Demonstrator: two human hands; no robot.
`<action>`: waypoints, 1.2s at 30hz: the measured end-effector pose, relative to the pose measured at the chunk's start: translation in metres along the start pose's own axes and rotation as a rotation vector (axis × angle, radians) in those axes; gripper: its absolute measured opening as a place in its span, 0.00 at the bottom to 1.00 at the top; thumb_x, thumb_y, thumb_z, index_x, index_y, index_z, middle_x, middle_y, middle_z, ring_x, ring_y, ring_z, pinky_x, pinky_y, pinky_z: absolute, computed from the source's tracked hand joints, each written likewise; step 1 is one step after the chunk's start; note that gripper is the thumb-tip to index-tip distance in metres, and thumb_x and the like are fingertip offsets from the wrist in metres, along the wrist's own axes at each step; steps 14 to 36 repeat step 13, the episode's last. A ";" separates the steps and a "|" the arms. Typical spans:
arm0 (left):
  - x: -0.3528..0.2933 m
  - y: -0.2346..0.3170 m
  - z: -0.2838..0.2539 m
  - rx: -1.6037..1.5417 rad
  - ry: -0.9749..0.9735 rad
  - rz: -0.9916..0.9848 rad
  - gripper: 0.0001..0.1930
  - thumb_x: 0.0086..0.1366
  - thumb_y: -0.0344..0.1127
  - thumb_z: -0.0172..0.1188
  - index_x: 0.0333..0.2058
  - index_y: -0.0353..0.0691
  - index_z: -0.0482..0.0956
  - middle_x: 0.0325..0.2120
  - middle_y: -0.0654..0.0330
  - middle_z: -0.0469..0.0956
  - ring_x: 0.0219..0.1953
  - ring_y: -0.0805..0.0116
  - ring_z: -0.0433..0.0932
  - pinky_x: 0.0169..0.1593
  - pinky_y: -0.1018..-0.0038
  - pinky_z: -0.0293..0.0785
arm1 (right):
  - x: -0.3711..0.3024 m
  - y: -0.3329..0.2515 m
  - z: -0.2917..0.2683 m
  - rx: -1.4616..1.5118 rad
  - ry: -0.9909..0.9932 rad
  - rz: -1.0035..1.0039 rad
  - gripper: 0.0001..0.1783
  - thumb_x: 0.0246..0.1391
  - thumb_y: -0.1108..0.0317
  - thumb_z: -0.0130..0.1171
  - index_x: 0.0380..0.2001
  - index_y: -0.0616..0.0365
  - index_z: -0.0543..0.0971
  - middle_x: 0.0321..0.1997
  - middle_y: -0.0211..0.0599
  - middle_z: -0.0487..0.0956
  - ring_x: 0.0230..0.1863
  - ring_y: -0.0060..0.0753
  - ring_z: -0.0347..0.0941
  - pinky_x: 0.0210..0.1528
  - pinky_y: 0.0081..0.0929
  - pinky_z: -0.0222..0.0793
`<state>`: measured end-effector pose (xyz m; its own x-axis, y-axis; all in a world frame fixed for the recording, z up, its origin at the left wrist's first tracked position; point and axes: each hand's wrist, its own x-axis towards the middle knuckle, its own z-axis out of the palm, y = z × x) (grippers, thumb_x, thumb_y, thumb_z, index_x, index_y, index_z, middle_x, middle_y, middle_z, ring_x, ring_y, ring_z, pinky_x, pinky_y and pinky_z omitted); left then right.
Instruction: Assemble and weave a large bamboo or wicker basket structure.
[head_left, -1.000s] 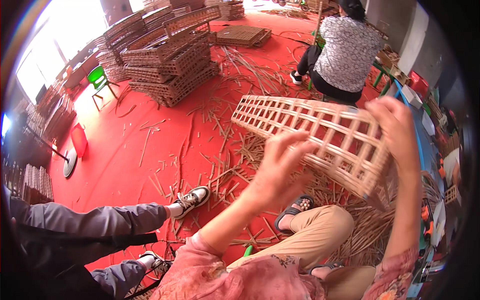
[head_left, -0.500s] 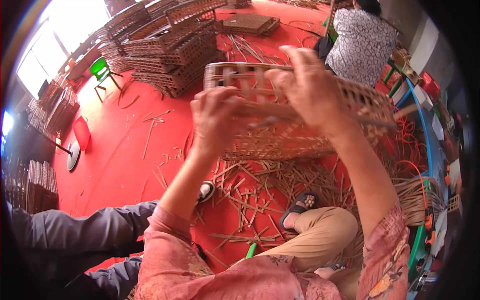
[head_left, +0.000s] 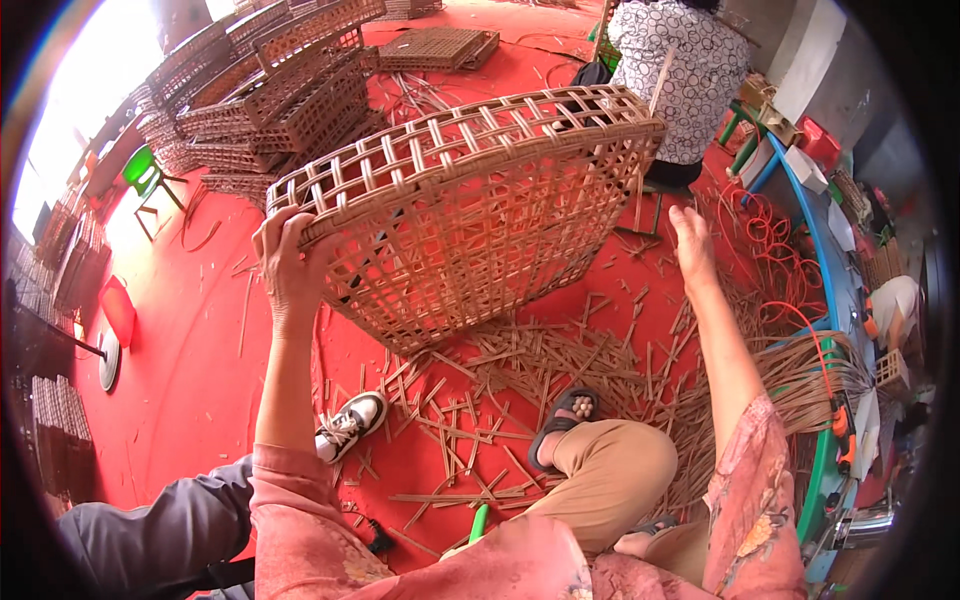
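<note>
A brown openwork woven basket (head_left: 480, 215), shallow and rectangular, is tilted up in front of me. My left hand (head_left: 290, 262) is closed around its near left corner, thumb on the lattice side. To the right of the basket, apart from it, my right hand (head_left: 692, 245) is raised with its fingers stretched out and nothing visible in them. One loose strip (head_left: 661, 82) sticks up beyond the basket's right corner.
Cut strips (head_left: 560, 360) litter the red floor below, near my sandalled foot (head_left: 572, 412). Stacked baskets (head_left: 290, 120) rise at the back left, by a green chair (head_left: 145, 175). A person (head_left: 675, 80) sits at the back right. Coiled strips (head_left: 790, 385) lie beside the blue-edged table (head_left: 812, 215).
The basket has turned and moved left, its lattice bottom now facing me. My right hand has come off it and moved right; my left hand has shifted left with its corner.
</note>
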<state>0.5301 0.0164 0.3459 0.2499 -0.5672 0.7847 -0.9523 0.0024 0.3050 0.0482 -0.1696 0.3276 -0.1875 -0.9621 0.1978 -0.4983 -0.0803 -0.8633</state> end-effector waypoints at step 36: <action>0.004 -0.105 -0.025 0.198 0.158 -0.382 0.20 0.51 0.44 0.67 0.41 0.43 0.78 0.46 0.59 0.71 0.50 0.57 0.65 0.56 0.63 0.59 | -0.068 0.021 0.002 0.052 -0.403 0.171 0.44 0.52 0.37 0.50 0.62 0.59 0.60 0.65 0.49 0.60 0.64 0.48 0.59 0.59 0.42 0.62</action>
